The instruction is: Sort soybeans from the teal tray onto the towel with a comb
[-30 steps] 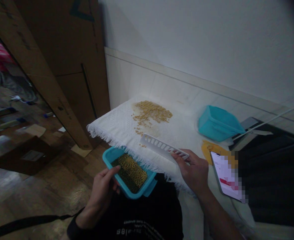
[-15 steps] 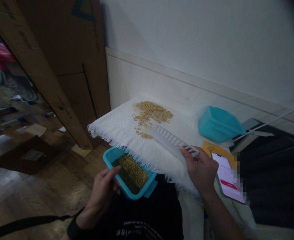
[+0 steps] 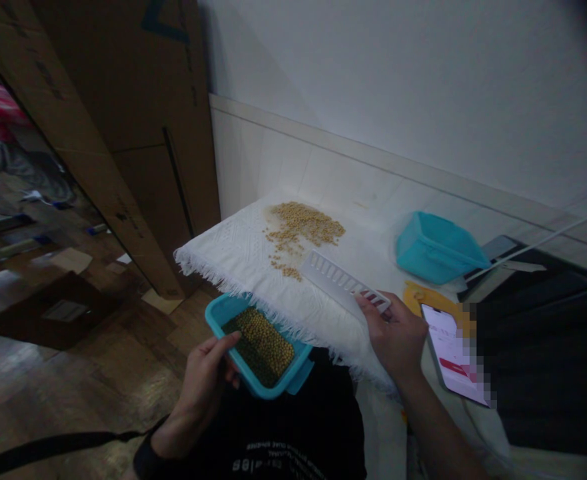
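One slotted strip (image 3: 326,281), round beans (image 3: 307,220)

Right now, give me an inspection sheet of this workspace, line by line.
Surface: white fringed cloth, with tan beans scattered on it.
Things in use: pale slotted tool over the cloth; blue tub by the fringed edge, holding yellowish beans and darker greenish contents.
Hands: left hand grips the blue tub's side; right hand holds the tool's near end.
Clutter: second blue tub, phone and yellow item, all toward the right.
Cables: thin white line, probably a cable, at right.
Surroundings: white wall, tall cardboard box at left, wooden floor.
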A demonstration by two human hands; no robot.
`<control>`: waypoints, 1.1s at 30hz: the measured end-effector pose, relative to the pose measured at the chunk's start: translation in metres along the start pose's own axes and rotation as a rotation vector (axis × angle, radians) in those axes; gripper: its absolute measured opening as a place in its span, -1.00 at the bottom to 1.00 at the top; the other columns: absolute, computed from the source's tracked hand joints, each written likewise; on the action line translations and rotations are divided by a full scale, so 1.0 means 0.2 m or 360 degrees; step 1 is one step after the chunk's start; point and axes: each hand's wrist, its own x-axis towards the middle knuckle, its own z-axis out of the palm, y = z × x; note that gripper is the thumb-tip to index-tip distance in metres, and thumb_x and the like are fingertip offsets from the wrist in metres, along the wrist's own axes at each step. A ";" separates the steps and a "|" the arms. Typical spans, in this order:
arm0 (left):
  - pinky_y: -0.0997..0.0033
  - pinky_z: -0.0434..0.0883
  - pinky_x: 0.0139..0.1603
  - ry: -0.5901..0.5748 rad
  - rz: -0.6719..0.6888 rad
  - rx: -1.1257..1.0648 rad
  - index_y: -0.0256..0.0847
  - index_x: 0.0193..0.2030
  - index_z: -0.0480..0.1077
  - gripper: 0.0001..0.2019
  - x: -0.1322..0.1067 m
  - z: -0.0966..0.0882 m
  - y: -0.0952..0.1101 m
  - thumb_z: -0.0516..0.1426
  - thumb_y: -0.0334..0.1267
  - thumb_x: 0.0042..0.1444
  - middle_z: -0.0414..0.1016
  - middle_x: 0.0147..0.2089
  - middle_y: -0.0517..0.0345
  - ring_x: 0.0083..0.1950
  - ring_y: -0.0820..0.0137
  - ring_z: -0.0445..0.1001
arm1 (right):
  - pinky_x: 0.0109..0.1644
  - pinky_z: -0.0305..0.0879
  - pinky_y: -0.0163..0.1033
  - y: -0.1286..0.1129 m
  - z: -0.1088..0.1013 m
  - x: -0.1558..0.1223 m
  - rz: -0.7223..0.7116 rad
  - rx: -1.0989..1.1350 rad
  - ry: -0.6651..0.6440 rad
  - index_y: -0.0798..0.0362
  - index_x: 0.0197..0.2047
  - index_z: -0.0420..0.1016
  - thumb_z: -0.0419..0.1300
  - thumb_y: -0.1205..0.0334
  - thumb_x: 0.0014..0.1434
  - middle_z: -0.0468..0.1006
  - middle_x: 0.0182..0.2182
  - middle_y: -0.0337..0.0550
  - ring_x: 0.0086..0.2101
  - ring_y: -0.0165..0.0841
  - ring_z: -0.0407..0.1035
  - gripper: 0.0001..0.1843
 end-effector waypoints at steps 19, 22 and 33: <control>0.47 0.17 -0.73 -0.0003 -0.0017 -0.0028 -0.19 -0.74 0.31 -0.59 -0.01 0.00 0.00 0.28 -0.05 -0.03 0.20 -0.81 0.28 -0.77 0.50 0.19 | -0.46 0.39 -0.37 0.03 -0.03 -0.03 -0.0002 0.0064 -0.0035 0.09 -0.31 0.61 0.27 -0.02 0.14 0.64 -0.51 -0.20 -0.53 -0.35 0.53 -0.69; 0.47 0.17 -0.73 -0.0013 -0.0016 -0.0043 -0.19 -0.73 0.32 -0.60 0.00 0.00 -0.01 0.29 -0.06 -0.03 0.21 -0.81 0.29 -0.77 0.50 0.19 | -0.45 0.39 -0.38 0.02 -0.04 -0.04 -0.0010 0.0101 -0.0043 0.09 -0.31 0.60 0.27 0.00 0.14 0.64 -0.50 -0.20 -0.53 -0.36 0.53 -0.70; 0.48 0.18 -0.73 -0.0011 -0.0016 -0.0066 -0.19 -0.74 0.32 -0.59 0.00 0.00 0.00 0.30 -0.06 -0.04 0.20 -0.81 0.28 -0.77 0.50 0.20 | -0.46 0.39 -0.39 0.01 -0.03 -0.02 0.0041 0.0199 -0.0090 0.08 -0.33 0.60 0.29 0.03 0.13 0.64 -0.51 -0.21 -0.52 -0.37 0.52 -0.73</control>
